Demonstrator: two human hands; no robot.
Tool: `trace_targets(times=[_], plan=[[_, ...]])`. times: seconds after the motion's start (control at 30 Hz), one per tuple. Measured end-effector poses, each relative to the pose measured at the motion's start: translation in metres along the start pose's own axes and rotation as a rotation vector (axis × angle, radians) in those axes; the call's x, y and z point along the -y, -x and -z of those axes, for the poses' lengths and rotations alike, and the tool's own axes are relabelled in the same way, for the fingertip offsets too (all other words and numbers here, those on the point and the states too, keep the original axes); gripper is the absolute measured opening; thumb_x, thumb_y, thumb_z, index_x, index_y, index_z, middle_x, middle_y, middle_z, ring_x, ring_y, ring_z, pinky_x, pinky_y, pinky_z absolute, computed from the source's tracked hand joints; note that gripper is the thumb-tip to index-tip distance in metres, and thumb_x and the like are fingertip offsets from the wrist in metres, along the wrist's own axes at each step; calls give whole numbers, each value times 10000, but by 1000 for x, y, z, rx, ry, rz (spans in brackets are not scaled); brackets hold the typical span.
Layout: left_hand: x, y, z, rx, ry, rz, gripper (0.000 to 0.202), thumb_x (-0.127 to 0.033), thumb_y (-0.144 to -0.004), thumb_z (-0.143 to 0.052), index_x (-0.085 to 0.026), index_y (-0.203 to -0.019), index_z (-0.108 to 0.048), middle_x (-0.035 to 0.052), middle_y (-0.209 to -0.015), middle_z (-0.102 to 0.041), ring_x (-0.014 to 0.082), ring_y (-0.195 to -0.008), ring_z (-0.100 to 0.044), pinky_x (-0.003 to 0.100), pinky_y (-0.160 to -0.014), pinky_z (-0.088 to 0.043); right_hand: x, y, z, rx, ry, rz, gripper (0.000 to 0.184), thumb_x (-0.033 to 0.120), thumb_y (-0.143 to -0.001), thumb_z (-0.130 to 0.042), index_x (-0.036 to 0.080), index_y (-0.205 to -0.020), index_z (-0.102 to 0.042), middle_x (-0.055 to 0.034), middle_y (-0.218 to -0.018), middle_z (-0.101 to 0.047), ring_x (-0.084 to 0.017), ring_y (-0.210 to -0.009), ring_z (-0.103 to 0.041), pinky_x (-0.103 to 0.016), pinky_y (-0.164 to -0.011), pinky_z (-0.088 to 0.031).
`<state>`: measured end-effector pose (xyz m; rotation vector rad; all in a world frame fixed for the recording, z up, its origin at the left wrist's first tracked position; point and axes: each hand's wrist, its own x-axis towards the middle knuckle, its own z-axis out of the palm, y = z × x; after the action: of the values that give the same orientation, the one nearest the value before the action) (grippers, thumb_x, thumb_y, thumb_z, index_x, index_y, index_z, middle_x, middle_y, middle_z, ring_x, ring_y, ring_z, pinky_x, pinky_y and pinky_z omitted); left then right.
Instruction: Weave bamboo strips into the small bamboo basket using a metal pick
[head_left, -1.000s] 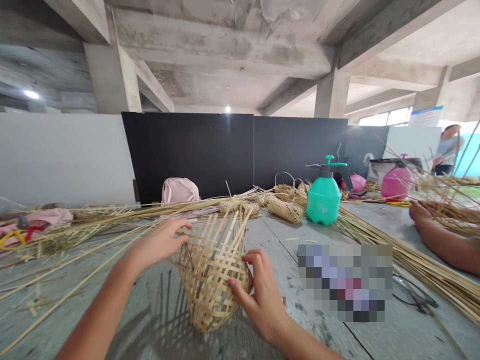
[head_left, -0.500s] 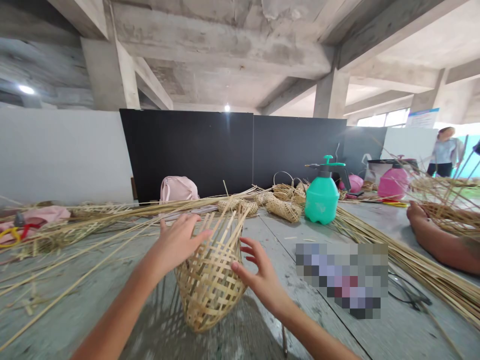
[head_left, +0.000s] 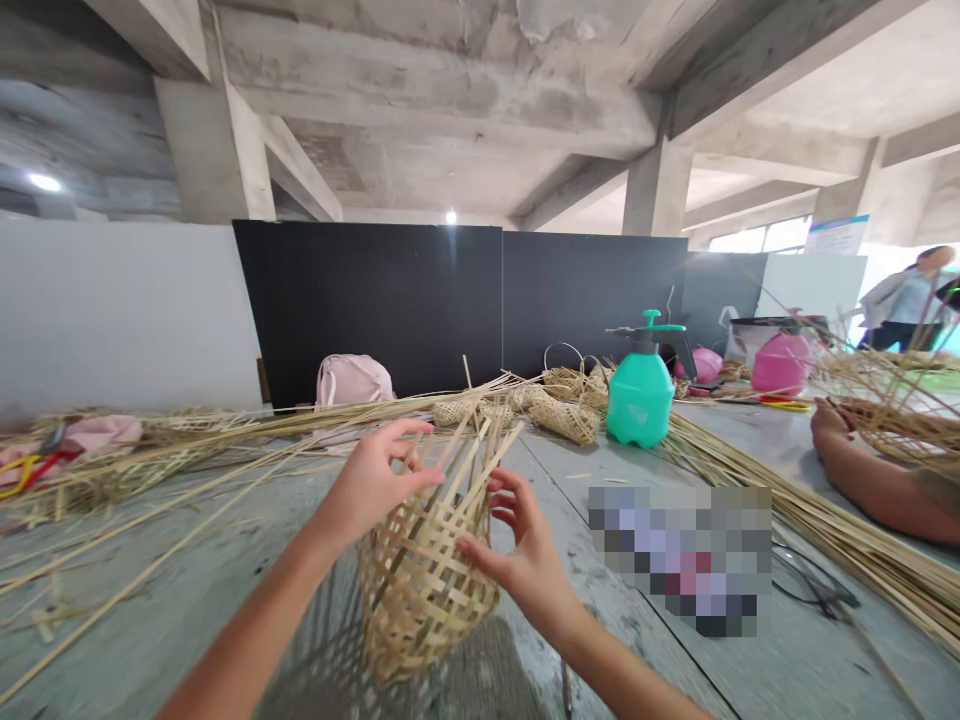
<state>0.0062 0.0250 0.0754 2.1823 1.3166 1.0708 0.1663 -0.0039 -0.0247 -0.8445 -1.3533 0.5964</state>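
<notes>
A partly woven bamboo basket (head_left: 431, 590) stands on the grey table in front of me, leaning a little, with loose strip ends rising from its top. My left hand (head_left: 379, 475) curves round its upper left side, thumb and fingers on either side of the upright strips (head_left: 469, 455). On the right, my right hand (head_left: 521, 545) holds the basket's side, its thumb against the weave and its fingers bent by the rim. The left fingertips are partly hidden behind the strips.
A green spray bottle (head_left: 641, 395) stands beyond, near finished small baskets (head_left: 562, 415). Long bamboo strips (head_left: 810, 515) lie at right, by glasses (head_left: 817, 585) and a blurred patch. Another person's arm (head_left: 877, 490) rests at far right. Scissors (head_left: 34, 470) lie left; a pink bag (head_left: 352, 380) sits behind.
The basket has turned slightly, and its strip ends lean more to the right. My left hand has moved right, with its fingers more bent. The person in the background has moved right.
</notes>
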Motion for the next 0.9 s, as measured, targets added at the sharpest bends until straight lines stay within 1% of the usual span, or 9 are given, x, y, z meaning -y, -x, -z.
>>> trace_targets(times=[0.13,0.27,0.33,0.4,0.47,0.63,0.7,0.8,0.9], plan=[[-12,5,-3,1,92,46,459,-334,-618,-693,-183,-1027,-550,-64,-553,-569,152,-525,-551,269,-578,-416,9,-3,9,-99,80,81,537,287,-658,-675,248,-1134,-428,-47,-1019,-543,-220,-953,-526,-400,-849,-435],[-19,13,10,146,20,147,420,-383,-580,-718,-183,-934,-612,-14,-623,-649,219,-658,-624,317,-652,-448,18,-5,16,-101,131,166,461,254,-682,-655,261,-1097,-455,-35,-998,-546,-208,-923,-518,-392,-841,-429],[-20,16,17,130,7,173,510,-383,-523,-755,-191,-973,-610,23,-747,-684,252,-768,-632,346,-717,-455,22,-4,17,-49,161,220,399,240,-691,-641,261,-1054,-477,-33,-1005,-540,-207,-932,-513,-382,-838,-425],[-22,17,21,59,66,170,711,-364,-465,-788,-213,-1113,-537,53,-912,-674,250,-797,-629,358,-734,-463,26,-4,16,7,186,260,386,238,-696,-632,260,-1050,-480,-37,-1025,-527,-212,-953,-504,-380,-839,-421],[-24,18,21,34,168,165,864,-352,-447,-800,-237,-1216,-425,73,-1011,-634,209,-702,-627,344,-659,-481,28,-3,15,46,195,281,429,240,-706,-626,266,-1099,-456,-45,-1044,-511,-217,-968,-494,-387,-844,-418],[-30,20,8,-9,304,103,805,-321,-514,-786,-272,-1201,-370,55,-1050,-573,75,-510,-527,242,-499,-437,32,-3,17,123,189,312,510,216,-741,-606,277,-1203,-400,-53,-1053,-472,-209,-959,-475,-378,-834,-417],[-31,20,4,32,345,72,859,-280,-494,-798,-291,-1218,-336,49,-1083,-553,48,-478,-494,216,-462,-410,36,-3,19,173,190,315,486,200,-752,-597,276,-1197,-415,-46,-1016,-457,-200,-938,-466,-365,-823,-415],[-32,20,3,137,340,66,886,-245,-478,-803,-256,-1232,-337,19,-947,-606,46,-452,-457,197,-432,-366,44,-3,21,227,186,307,342,196,-761,-600,258,-1077,-484,-25,-924,-438,-184,-873,-454,-335,-770,-414],[-35,21,3,256,292,82,529,-250,-522,-768,-157,-996,-552,-12,-700,-621,94,-521,-512,205,-478,-370,50,-1,20,215,156,304,233,195,-751,-620,240,-934,-482,-5,-865,-427,-167,-804,-432,-301,-703,-399]])
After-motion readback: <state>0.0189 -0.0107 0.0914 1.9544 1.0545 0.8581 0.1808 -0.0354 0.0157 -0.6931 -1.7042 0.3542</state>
